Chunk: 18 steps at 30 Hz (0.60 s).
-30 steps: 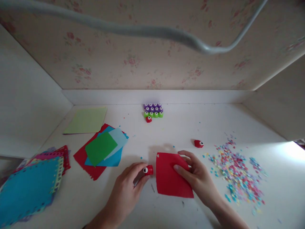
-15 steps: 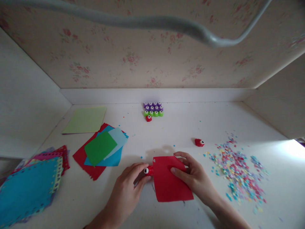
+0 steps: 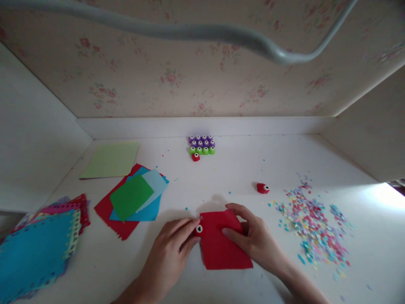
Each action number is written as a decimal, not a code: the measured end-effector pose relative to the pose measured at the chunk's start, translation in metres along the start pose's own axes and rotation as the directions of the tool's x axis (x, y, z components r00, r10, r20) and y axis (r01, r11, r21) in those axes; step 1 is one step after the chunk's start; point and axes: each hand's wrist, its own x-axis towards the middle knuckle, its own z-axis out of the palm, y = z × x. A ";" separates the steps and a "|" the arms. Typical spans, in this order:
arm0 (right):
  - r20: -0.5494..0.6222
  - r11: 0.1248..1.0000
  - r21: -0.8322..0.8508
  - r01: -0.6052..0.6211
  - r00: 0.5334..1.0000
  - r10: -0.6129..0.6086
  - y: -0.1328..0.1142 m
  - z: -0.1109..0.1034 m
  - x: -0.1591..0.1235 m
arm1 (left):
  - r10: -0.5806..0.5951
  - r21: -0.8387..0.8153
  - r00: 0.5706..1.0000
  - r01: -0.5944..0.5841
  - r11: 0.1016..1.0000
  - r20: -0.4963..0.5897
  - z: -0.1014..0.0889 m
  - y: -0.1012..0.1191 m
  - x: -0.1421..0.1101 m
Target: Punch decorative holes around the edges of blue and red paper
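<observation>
Between the thumb and fingers of my left hand (image 3: 174, 249) is a small red paper punch (image 3: 198, 230) with a white-and-black button on top. My right hand (image 3: 253, 232) pinches a red sheet of paper (image 3: 221, 247) along its right side, thumb on top. The sheet's left edge meets the punch; whether it sits inside the slot is hidden. A small notch marks the sheet's upper left corner. Another red punch (image 3: 262, 188) lies on its side beyond my right hand. At the back, one more red punch (image 3: 195, 157) stands before rows of green punches (image 3: 202, 150) and purple punches (image 3: 201, 141).
Punched paper bits (image 3: 313, 219) are scattered over the right of the white table (image 3: 177, 278). On the left lie coloured sheets (image 3: 131, 196), pale green paper (image 3: 110, 159) and a pile of hole-edged sheets (image 3: 38, 249). A grey cable (image 3: 190, 31) crosses overhead.
The red sheet and the punch have come closer together, so less of the punch's red body shows between my left fingers and the paper. The view has shifted slightly.
</observation>
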 end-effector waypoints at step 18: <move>0.331 0.329 -0.775 0.539 0.791 -0.515 -0.004 -0.007 -0.001 | -0.053 -0.023 0.998 0.054 0.998 0.027 -0.006 0.008 0.007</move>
